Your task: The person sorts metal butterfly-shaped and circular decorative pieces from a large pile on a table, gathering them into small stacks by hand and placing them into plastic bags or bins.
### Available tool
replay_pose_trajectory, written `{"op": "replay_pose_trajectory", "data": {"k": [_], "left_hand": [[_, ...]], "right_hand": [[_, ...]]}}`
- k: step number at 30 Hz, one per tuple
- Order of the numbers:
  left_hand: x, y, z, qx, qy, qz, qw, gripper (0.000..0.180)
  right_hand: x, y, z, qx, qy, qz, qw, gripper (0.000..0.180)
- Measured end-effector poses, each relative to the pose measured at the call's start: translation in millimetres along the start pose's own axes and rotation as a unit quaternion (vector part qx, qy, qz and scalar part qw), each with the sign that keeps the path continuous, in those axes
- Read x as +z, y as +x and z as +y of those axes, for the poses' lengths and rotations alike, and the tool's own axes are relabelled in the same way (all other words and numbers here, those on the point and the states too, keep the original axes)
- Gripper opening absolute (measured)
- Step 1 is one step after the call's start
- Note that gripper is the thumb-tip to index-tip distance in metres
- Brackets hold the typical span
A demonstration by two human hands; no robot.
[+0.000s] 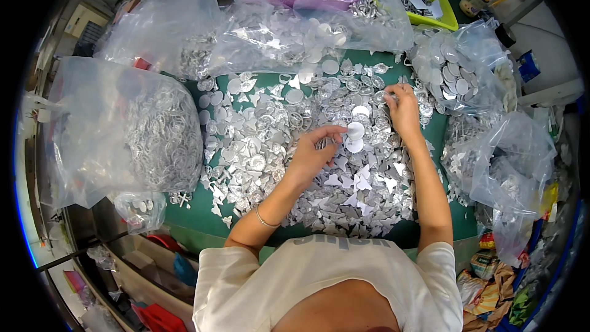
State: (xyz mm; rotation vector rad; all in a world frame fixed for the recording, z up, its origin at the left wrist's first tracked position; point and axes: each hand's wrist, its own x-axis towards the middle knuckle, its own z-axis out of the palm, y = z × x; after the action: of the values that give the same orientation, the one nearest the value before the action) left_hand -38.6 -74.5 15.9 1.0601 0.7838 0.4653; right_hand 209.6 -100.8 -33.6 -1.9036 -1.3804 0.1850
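A broad heap of small silver metal pieces (258, 147), of flat cut-out shapes and ornate ovals, covers the green tabletop (212, 221). Over its middle my left hand (314, 154) is loosely curled, fingers apart. Its index fingertip reaches the edge of a plain round silver disc (356, 130); another disc (354, 145) lies just below. My right hand (403, 107) is farther away at the heap's right side. Its thumb and index are pinched together at a small silver piece, whose shape is mostly hidden by the fingers. A bracelet circles my left wrist.
A bulging clear bag of silver pieces (163, 135) borders the heap at left. More bags stand behind, with a bag of discs (452, 77) at right. Purple (301, 0) and lime-green (445, 19) bins are at the back. An open drawer (147, 276) is at lower left.
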Motion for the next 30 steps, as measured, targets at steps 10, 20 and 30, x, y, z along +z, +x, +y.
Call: {"op": "replay_pose_trajectory", "data": {"k": [10, 20, 30], "left_hand": [[13, 9, -15, 0.257, 0.453, 0.172, 0.836, 0.032], [22, 16, -18, 0.167, 0.532, 0.146, 0.817, 0.040], [8, 18, -17, 0.085, 0.081, 0.111, 0.987, 0.038]], "right_hand": [[-18, -4, -25, 0.130, 0.089, -0.120, 0.980, 0.023], [-17, -3, -1, 0.100, 0.024, 0.028, 0.994, 0.021], [-32, -17, -17, -0.029, 0.029, -0.069, 0.997, 0.020]]}}
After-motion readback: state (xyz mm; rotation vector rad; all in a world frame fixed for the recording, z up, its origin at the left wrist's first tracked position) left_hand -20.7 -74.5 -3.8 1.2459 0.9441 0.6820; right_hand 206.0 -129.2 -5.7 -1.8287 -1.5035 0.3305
